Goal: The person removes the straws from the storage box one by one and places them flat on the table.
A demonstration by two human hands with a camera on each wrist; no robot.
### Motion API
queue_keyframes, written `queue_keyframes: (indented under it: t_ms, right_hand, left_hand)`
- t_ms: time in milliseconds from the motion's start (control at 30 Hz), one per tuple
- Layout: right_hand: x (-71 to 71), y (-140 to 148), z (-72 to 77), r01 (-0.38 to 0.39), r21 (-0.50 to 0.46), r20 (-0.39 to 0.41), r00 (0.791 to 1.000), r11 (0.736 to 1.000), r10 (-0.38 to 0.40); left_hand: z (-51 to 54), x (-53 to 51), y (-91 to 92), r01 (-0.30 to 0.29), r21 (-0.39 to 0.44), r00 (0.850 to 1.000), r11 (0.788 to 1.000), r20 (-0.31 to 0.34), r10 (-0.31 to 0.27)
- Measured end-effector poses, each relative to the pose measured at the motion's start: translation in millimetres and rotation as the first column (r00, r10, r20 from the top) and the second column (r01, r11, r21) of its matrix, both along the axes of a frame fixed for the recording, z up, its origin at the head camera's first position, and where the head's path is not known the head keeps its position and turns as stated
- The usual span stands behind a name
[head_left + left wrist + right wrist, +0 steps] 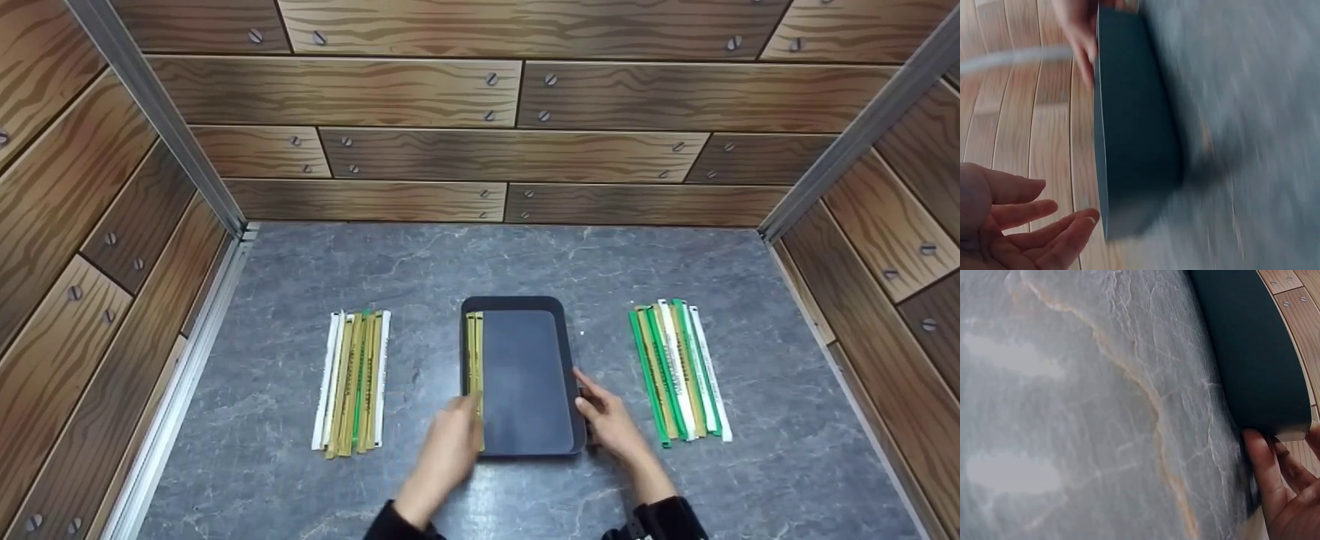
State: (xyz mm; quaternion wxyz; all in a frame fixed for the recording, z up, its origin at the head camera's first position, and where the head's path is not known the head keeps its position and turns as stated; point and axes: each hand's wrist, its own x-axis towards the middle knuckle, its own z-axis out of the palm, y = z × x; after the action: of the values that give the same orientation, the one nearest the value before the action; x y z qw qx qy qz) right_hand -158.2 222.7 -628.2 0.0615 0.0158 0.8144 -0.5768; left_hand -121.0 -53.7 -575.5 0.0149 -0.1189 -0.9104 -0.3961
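A dark shallow rectangular tray (525,382) lies at the middle of the table. Inside, along its left wall, run a few long thin gold printed strips (475,352). My left hand (448,442) is over the tray's lower left edge and hides the strips' lower part. In the left wrist view, its loosely bent fingers (1067,239) come near the tray's wall with nothing seen between them. My right hand (611,427) holds the tray's right side. The right wrist view shows its thumb and fingers (1264,458) about the tray's edge.
To the left lies a bundle of gold, white and green strips (351,382). Another bundle of green, white and gold strips (680,371) is to the right. Wood-patterned walls (420,154) enclose the grey marbled table (420,262) at the back and both sides.
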Motion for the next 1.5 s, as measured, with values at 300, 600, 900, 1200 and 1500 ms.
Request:
queue_keyframes:
  t_ms: [300,600,900,1200,1500]
  right_hand:
    - [0.7,1,-1.1,-0.016,0.01,-0.032,0.999,1.0,0.016]
    - [1.7,1,2.4,-0.011,0.022,-0.03,0.999,1.0,0.012]
    - [0.6,1,1.7,-0.021,0.001,-0.013,1.0,1.0,0.021]
    - [0.5,0,0.4,0.005,0.031,0.0,1.0,1.0,-0.005]
    - [0.1,1,-0.4,-0.004,0.032,-0.012,1.0,0.999,0.004]
  left_hand:
    - [-11.6,-3.0,34.8,0.061,-0.07,0.979,0.996,0.198,-0.046]
    - [-18.1,-8.5,45.8,0.065,-0.137,0.979,0.988,0.203,-0.036]
    - [-25.8,-13.2,43.9,0.085,-0.186,0.996,0.979,0.014,-0.083]
    - [-26.5,-15.3,42.3,-0.052,-0.367,0.976,0.929,-0.213,-0.03]
    - [-34.2,-21.7,47.0,-0.109,-0.425,0.971,0.899,-0.241,0.004]
